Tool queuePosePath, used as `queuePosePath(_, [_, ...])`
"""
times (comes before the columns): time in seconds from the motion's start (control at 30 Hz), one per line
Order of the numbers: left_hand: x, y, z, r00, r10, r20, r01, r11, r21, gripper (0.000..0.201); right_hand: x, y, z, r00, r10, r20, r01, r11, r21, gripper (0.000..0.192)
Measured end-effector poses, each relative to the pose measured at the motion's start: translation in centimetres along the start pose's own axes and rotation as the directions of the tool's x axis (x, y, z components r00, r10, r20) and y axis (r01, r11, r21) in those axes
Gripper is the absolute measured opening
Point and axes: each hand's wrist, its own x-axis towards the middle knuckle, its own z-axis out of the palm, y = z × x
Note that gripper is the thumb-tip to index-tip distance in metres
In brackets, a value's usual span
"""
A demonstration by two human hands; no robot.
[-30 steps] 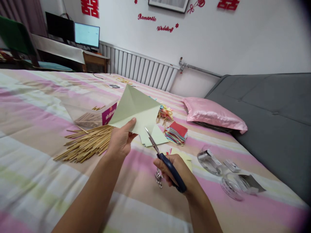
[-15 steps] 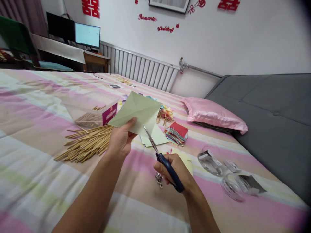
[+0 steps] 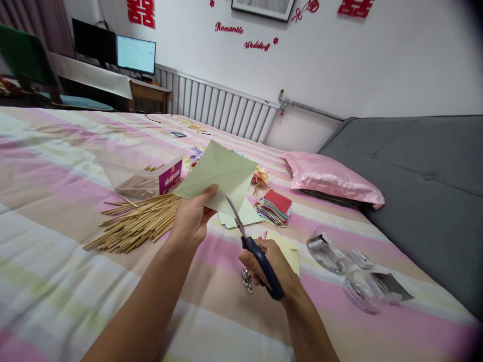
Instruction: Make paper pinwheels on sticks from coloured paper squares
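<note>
My left hand [image 3: 194, 216] pinches a square sheet of pale green paper [image 3: 222, 173] by its near corner, thumb on top; faint creases run across it. In my right hand [image 3: 269, 269] is a pair of scissors [image 3: 260, 261] with dark blue handles, its blades pointing up and away. The blade tips overlap the lower right edge of the sheet in view; whether they touch it I cannot tell. Under the held sheet, more pale green paper [image 3: 247, 215] lies on the bed. Pale yellow paper [image 3: 290, 251] is partly hidden behind my right hand.
Thin wooden sticks [image 3: 136, 226] lie left of my hands, beside a clear plastic box [image 3: 151, 183] holding more sticks. A stack of coloured paper [image 3: 274, 207], small silvery beads [image 3: 246, 280] and clear round containers [image 3: 364, 291] rest on the striped bedspread [image 3: 211, 322]. A pink pillow [image 3: 334, 176] is farther right.
My left hand and the green sheet have shifted slightly to the right. The scissors and my right hand have barely moved.
</note>
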Motion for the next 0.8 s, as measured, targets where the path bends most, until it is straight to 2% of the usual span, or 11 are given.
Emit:
queuePosePath(0.57, [-0.27, -0.69, 0.07, 0.999, 0.01, 0.041, -0.011, 1.0, 0.004, 0.043, 0.21, 0.62, 0.26, 0.998, -0.051, -0.026, 0.052, 0.998, 0.018, 0.054])
queuePosePath(0.8, [-0.32, -0.55, 0.11, 0.999, 0.01, 0.032, -0.011, 1.0, 0.022, 0.042, 0.14, 0.25, 0.43, 1.0, -0.004, -0.029, 0.006, 0.997, 0.078, 0.056])
